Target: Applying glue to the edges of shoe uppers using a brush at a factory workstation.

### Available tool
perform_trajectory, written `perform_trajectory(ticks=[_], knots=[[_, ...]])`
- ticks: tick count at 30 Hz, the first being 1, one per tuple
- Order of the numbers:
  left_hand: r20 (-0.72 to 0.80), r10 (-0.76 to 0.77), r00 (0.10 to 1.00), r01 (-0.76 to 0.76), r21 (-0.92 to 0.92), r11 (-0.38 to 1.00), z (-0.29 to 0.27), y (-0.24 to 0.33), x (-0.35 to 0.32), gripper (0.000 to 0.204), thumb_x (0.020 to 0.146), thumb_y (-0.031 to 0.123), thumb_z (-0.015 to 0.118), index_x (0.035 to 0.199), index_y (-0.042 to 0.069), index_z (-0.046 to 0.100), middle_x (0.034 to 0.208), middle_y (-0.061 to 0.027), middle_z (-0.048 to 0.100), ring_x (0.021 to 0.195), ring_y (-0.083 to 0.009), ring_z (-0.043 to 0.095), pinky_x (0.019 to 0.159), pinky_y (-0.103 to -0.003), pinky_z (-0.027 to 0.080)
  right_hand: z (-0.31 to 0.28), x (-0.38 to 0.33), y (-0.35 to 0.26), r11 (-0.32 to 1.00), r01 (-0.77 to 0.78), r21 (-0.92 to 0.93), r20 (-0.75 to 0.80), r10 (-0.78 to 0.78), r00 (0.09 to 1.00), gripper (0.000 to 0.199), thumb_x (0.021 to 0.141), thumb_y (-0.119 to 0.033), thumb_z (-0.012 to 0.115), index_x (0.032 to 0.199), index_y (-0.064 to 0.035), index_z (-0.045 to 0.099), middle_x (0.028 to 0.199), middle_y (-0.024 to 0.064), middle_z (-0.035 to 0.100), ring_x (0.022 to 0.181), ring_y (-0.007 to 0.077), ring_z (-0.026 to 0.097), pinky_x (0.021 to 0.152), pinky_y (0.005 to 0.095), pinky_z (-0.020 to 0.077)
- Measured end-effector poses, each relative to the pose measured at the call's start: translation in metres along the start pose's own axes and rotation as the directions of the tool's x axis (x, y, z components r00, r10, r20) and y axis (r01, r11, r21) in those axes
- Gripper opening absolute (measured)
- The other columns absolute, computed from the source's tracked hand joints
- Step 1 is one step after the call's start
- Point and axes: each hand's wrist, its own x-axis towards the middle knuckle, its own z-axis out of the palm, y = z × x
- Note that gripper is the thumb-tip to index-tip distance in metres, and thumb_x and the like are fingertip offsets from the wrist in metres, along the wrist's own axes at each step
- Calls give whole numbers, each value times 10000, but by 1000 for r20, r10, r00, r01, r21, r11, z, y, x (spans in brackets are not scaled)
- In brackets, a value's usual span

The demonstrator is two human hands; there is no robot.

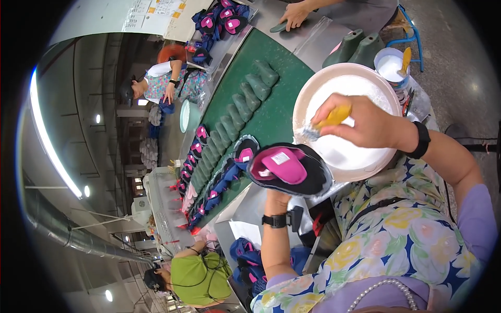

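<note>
My right hand (365, 120) is closed around the yellow handle of a brush (334, 116). Its pale bristles, wet with white liquid, hover at the left side of a large pinkish basin (304, 101) holding the same white liquid. Just below the bristles, my left hand (278, 197) supports a black shoe upper (313, 180) from underneath; most of its fingers are hidden by the upper. The upper's bright pink inside, with a small white label, faces up, and its edge overlaps the basin's rim.
Dark green shoe lasts (229, 125) line a green conveyor belt (282, 112), beside a row of blue and pink uppers (227, 175). A small tub (389, 67) with another yellow brush stands past the basin. Co-workers (201, 274) work around the line; another person's hand (296, 14) touches a sole.
</note>
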Motion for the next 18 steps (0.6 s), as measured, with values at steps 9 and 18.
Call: perform_trajectory(ticks=[9, 18], knots=[[-126, -51, 991, 51, -2, 999, -5, -70, 4, 475, 967, 279, 606, 1369, 43, 511, 1343, -133, 585, 1222, -279, 568, 1042, -389, 458, 43, 26, 1, 889, 446, -103, 190, -422, 886, 191, 862, -154, 688, 969, -66, 557, 902, 97, 666, 834, 307, 669, 732, 388, 536], [-180, 208, 961, -161, 246, 956, -21, -54, -8, 471, 965, 262, 610, 1366, 37, 510, 1348, -134, 581, 1228, -282, 563, 1045, -383, 454, -3, 16, 1, 965, -128, -230, 386, 211, 898, 277, 900, -207, 654, 1027, 12, 541, 785, 204, 660, 766, 409, 664, 694, 448, 502]])
